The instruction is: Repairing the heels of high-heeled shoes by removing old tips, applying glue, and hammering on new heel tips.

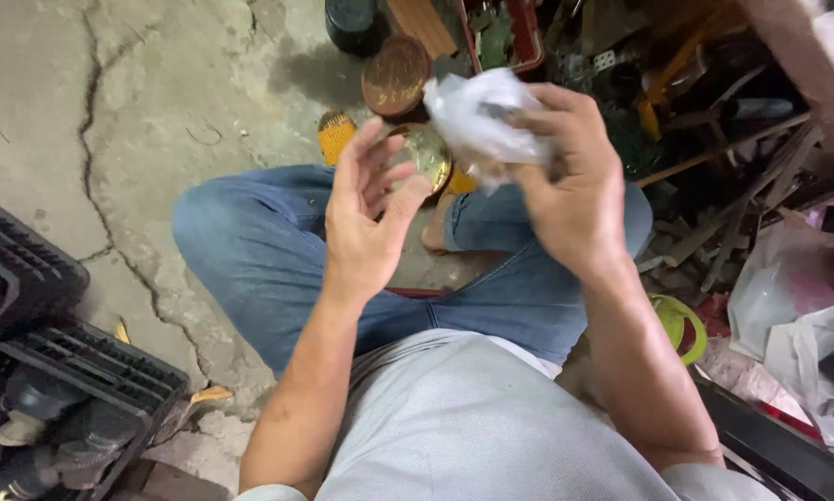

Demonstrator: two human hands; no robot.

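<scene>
My right hand [570, 186] is closed around a crumpled clear plastic bag [477, 116], held above my knees; something small and brownish shows inside it. My left hand [370, 209] is raised beside it, palm toward me, fingers spread and holding nothing. Just beyond the left fingertips a round brass-coloured lid [424, 153] lies on the ground. I sit with jeans-clad legs [268, 250] folded and wear yellow sandals [335, 134].
A rusty round tin [395, 74] and a dark pot [352, 23] stand on the cracked concrete floor [138, 111]. Black plastic crates [55, 371] with dark parts sit at left. Scrap wood, metal pieces and plastic bags [797, 297] crowd the right side.
</scene>
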